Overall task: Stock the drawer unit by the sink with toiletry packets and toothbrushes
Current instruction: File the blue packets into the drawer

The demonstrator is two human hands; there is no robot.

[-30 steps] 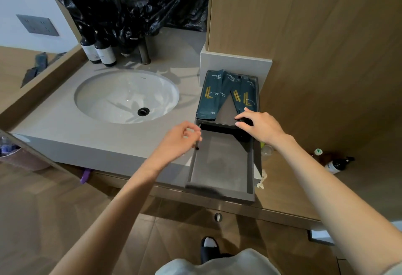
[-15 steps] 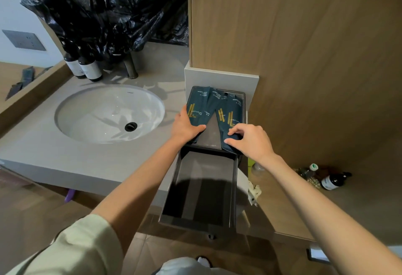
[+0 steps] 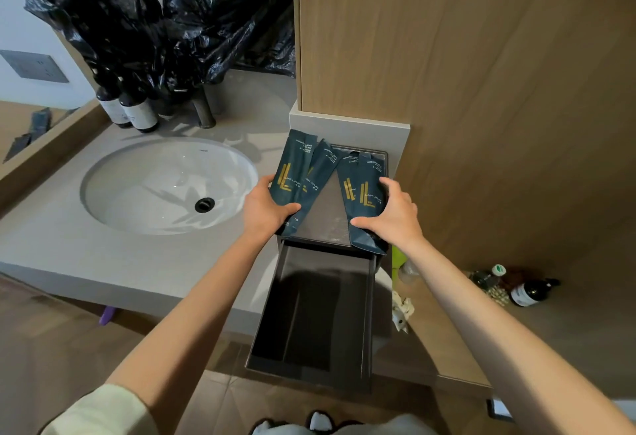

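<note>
A dark drawer unit (image 3: 330, 217) stands on the counter right of the sink, and its lower drawer (image 3: 316, 317) is pulled out with nothing visible in it. Dark teal toiletry packets with gold lettering lie on the unit's top in two pairs. My left hand (image 3: 265, 211) grips the left pair of packets (image 3: 297, 176) at their lower ends. My right hand (image 3: 395, 214) grips the right pair of packets (image 3: 363, 190). No toothbrushes are in sight.
The white sink (image 3: 168, 183) is set into the grey counter (image 3: 103, 255) on the left. Dark bottles (image 3: 132, 112) and a black plastic bag (image 3: 165, 14) stand behind it. A wooden wall panel (image 3: 499, 90) rises at the right, with bottles (image 3: 530, 291) on a low wooden shelf.
My left hand moved from the drawer's left edge up to the left packets and took hold of them. My right hand closed around the right packets. The view shifted closer.
</note>
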